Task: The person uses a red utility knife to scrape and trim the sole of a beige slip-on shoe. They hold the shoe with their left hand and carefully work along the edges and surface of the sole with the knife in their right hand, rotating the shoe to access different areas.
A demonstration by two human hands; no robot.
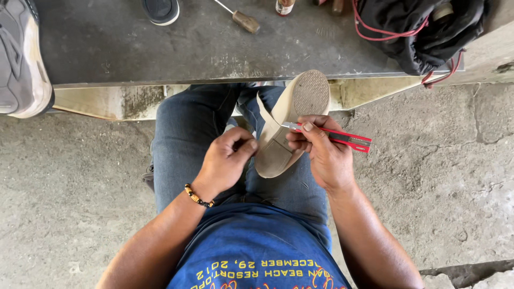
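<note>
Our right hand [324,155] has its fingers [313,128] curled tight round a red knife [342,138], the blade tip lying against the beige shoe [289,126]. Our left hand [227,160] is loosely closed, thumb and fingertips pinching at the shoe's edge near the sole; we cannot tell how firm that hold is. The shoe sits sole-up between both hands, above our jeans [187,134]. A beaded bracelet [197,197] circles the left wrist. Beyond our knees lies a grey slab [160,48], bearing a screwdriver [241,18], a grey sneaker [19,59] and a black bag [417,27].
</note>
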